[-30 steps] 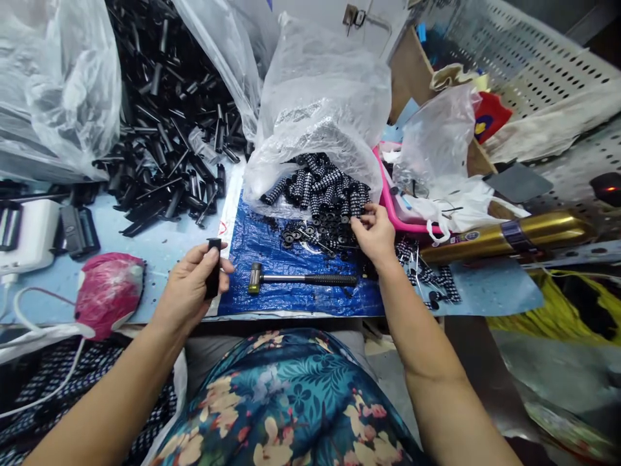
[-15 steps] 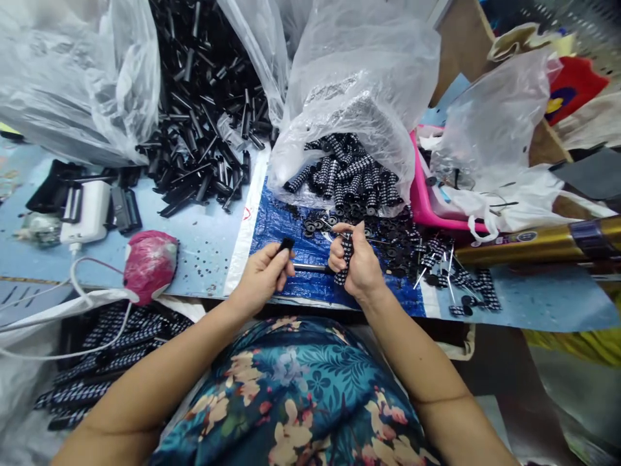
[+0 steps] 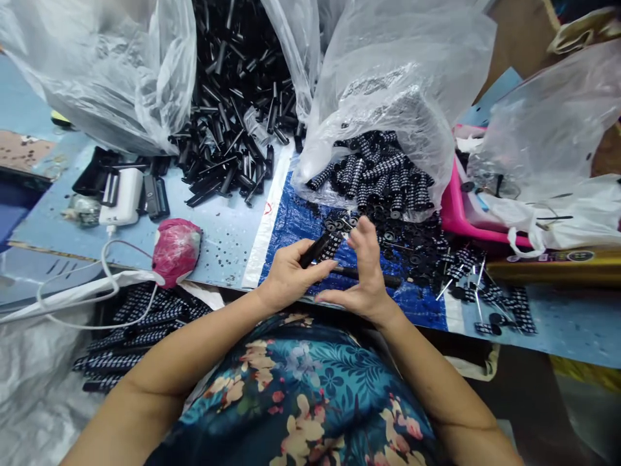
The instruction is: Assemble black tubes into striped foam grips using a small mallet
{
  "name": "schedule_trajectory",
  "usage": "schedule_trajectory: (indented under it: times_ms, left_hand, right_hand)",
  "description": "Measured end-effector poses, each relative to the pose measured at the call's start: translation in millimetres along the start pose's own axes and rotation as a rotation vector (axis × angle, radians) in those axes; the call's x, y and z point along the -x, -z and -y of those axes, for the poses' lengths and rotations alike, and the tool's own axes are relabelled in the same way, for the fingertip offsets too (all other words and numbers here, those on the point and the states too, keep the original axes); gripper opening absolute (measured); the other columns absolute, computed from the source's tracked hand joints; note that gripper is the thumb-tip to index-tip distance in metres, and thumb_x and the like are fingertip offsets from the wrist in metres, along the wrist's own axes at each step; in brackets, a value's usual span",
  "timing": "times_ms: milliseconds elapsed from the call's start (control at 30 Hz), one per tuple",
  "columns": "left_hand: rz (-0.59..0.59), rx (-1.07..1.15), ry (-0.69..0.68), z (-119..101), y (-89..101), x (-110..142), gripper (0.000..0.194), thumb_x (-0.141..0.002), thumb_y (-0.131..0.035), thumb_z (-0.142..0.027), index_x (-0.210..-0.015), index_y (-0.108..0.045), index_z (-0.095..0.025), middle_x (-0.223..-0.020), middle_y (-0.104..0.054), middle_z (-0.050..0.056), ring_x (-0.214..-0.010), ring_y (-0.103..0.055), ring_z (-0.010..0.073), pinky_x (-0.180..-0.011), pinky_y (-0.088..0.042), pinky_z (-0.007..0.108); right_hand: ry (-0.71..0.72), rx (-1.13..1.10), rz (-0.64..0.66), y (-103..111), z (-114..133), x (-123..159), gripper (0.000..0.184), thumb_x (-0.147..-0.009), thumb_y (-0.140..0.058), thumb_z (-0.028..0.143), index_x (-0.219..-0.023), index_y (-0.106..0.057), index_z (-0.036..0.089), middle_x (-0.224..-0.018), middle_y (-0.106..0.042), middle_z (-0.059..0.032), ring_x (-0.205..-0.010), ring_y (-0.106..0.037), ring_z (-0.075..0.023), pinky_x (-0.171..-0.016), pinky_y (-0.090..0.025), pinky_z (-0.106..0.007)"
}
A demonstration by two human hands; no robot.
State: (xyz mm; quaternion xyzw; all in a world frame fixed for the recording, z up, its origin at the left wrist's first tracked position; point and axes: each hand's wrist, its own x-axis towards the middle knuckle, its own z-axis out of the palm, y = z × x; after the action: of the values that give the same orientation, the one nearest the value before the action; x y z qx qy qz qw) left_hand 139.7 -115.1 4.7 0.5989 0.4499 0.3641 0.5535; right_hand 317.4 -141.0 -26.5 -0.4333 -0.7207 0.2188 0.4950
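At the centre of the frame, the left hand (image 3: pixel 290 272) pinches a slim black piece (image 3: pixel 314 251) between thumb and fingers; a patterned roller (image 3: pixel 332 245) shows just past it, though I cannot tell whether the two are joined. Close by, the right hand (image 3: pixel 365 278) is spread, its thumb well apart from its fingers. A black handle (image 3: pixel 391 280) lies partly hidden behind it. Upper centre, a clear plastic bag (image 3: pixel 412 42) holds a pile of black-and-white rollers (image 3: pixel 376 167), some reaching out of its mouth toward small black discs (image 3: pixel 391 235) on the blue sheet (image 3: pixel 290 223). Toward the upper left, another plastic bag (image 3: pixel 130 77) gapes around a heap of black pieces (image 3: pixel 230 126) that spills onto the light-blue surface (image 3: pixel 218 230). At the right, a pink tray (image 3: pixel 450 206) carries crumpled clear and white plastic (image 3: pixel 572 217) and small bits too jumbled to name. Lower left, patterned strips (image 3: pixel 145 317) lie heaped below the surface's edge, beside whitish plastic (image 3: pixel 43 382).
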Motion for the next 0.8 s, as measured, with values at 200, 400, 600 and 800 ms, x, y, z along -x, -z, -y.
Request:
schedule_trajectory:
  times_ms: [200,400,600,800]
  left_hand:
    - [-0.07,0.109,0.058,2.8,-4.2,3.8,0.042,-0.098,-0.05,-0.055,-0.083,-0.06,-0.017,-0.065,-0.05,-0.003,-0.056,-0.041,0.0103,-0.054,-0.035,0.025]
    - [-0.118,0.154,0.039,-4.4,-10.9,5.4,0.038,-0.094,-0.058,-0.054,-0.086,-0.063,-0.017,-0.08,-0.06,0.001,-0.075,-0.053,0.0138,-0.072,-0.045,0.027]
    - [0.014,0.331,0.154,-3.3,0.8,0.4,0.037,-0.078,-0.079,-0.046,-0.098,-0.071,-0.016,-0.093,-0.071,0.004,-0.085,-0.063,0.0161,-0.083,-0.051,0.029]
    - [0.039,0.337,0.178,12.8,15.2,-5.9,0.033,-0.076,-0.08,-0.041,-0.093,-0.069,-0.015,-0.087,-0.071,0.003,-0.076,-0.063,0.0136,-0.076,-0.052,0.029]
  right_hand:
    - [0.212,0.265,0.002,1.3,5.8,2.1,0.095,-0.082,-0.078,0.043,-0.159,-0.026,0.024,-0.152,-0.047,-0.0164,-0.14,-0.05,-0.0338,-0.113,-0.049,-0.055]
    - [0.212,0.378,0.011,-4.5,14.5,7.6,0.096,-0.086,-0.073,0.047,-0.162,-0.018,0.025,-0.151,-0.048,-0.0178,-0.138,-0.053,-0.0339,-0.11,-0.053,-0.054]
    - [0.169,0.464,0.088,-6.7,14.6,15.8,0.093,-0.091,-0.069,0.038,-0.163,-0.013,0.025,-0.16,-0.039,-0.017,-0.144,-0.046,-0.0349,-0.114,-0.049,-0.053]
    - [0.134,0.48,0.122,-7.1,8.6,15.6,0.1,-0.088,-0.07,0.054,-0.163,-0.012,0.02,-0.156,-0.043,-0.0203,-0.146,-0.042,-0.0361,-0.115,-0.045,-0.056]
